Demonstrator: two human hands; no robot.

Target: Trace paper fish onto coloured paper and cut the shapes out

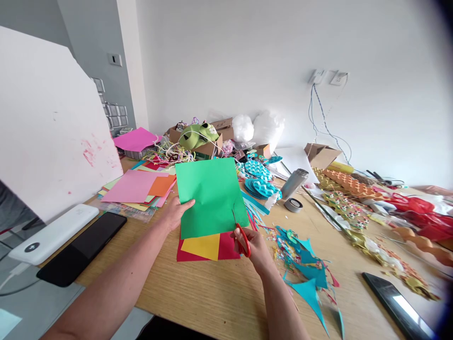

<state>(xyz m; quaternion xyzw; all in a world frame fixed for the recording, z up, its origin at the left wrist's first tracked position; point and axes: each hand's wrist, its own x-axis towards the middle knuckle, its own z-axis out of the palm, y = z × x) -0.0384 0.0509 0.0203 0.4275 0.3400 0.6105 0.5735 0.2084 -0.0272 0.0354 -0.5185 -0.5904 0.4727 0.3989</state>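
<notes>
My left hand (pixel 177 211) pinches the left edge of a green paper sheet (pixel 208 196), thumb on the near face, holding it raised over the table. In my right hand (pixel 255 245) is a pair of red-handled scissors (pixel 243 241), fingers through the loops. Its blades point up and lie against the sheet's lower right part; whether they have cut into it I cannot tell. Beneath the green sheet lie a yellow paper piece (pixel 201 246) and a dark red sheet (pixel 228 248), partly covered by it.
Left are stacked coloured papers (pixel 130 186), a white power bank (pixel 53 233) and a black phone (pixel 83 248). To the right lie blue paper scraps (pixel 311 274), a metal flask (pixel 294 183), a tape roll (pixel 293 204) and another phone (pixel 394 302). Craft supplies line the wall.
</notes>
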